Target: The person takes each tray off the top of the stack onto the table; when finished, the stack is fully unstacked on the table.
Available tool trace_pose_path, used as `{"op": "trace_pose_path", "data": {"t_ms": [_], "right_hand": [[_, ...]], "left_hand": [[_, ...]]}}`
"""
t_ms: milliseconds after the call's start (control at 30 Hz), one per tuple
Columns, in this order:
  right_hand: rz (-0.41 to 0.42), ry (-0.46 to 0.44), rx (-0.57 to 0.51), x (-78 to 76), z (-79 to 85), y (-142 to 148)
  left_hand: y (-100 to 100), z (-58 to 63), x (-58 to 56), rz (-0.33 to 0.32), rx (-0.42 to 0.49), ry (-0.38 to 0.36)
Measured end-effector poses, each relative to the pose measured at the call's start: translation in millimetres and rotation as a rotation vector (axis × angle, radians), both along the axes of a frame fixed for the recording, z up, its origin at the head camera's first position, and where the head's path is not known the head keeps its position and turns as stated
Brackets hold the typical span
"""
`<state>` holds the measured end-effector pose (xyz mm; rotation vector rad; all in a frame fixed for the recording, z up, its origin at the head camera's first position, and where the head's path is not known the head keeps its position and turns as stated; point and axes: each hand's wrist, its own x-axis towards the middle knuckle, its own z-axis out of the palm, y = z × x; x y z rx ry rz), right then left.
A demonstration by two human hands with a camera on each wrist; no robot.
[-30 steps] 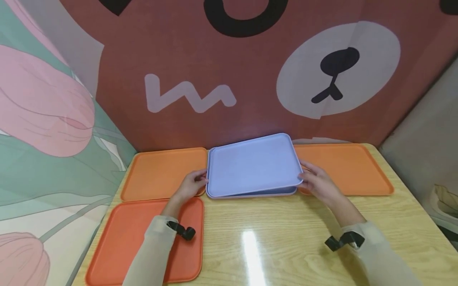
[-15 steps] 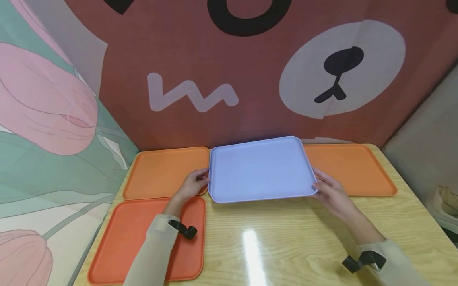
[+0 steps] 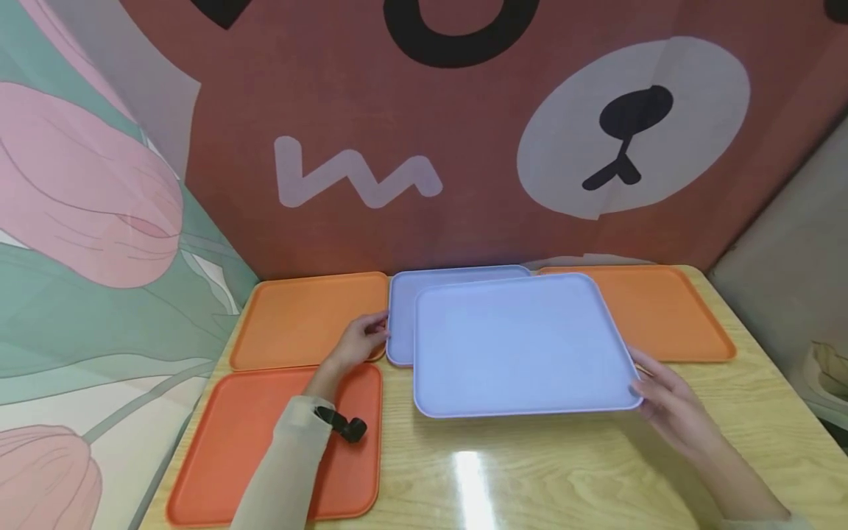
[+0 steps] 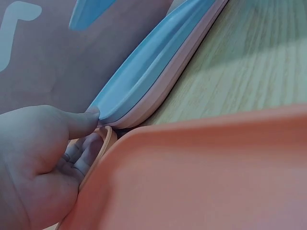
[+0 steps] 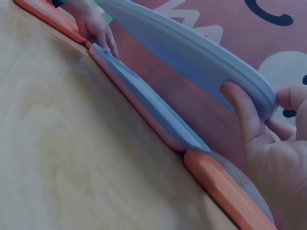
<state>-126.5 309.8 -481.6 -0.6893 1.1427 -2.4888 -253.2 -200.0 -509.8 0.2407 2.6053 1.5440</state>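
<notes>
A light blue-purple tray [image 3: 520,346] is raised above the table and slightly tilted. My right hand [image 3: 676,401] grips it at its near right corner, thumb on the rim and fingers underneath, as the right wrist view shows. Behind and partly beneath it lies another blue tray [image 3: 401,324], stacked on a pinkish tray [image 4: 158,91] in the left wrist view. At the left end of that stack, my left hand [image 3: 354,344] holds the blue tray's rim, its thumb [image 4: 84,122] on the edge. Its other fingers curl below, beside an orange tray's rim, partly hidden.
One orange tray [image 3: 298,316] lies left of the stack and another orange tray [image 3: 676,316] lies right of it. A red-orange tray [image 3: 225,449] sits in front, under my left forearm. A patterned wall [image 3: 464,235] rises behind the wooden table [image 3: 530,471].
My right hand has drawn the upper blue tray off the stack, towards me and to the right, uncovering the blue tray beneath. The left hand has stayed at the stack's left edge.
</notes>
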Motion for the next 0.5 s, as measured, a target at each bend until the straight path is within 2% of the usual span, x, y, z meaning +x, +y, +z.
{"op": "trace_pose_path", "data": {"t_ms": [167,300,400,433,500], "right_hand": [[0.044,-0.017,-0.004,21.2,-5.7,18],[0.042,-0.068,0.091,35.7,-7.2,30],[0.045,-0.138,0.198,46.7,-6.8,39],[0.058,-0.163,0.213,50.2,-7.4,42],[0.06,-0.202,0.269,57.2,-9.8,48]], "left_hand": [[0,1.0,0.9,0.007,-0.008,-0.007],[0,2.5,1.9,0.009,-0.01,-0.019],[0,2.3,2.3,0.005,-0.006,-0.013],[2,8.0,4.9,0.0,-0.003,-0.017],[3,6.9,4.6,-0.001,0.001,-0.018]]}}
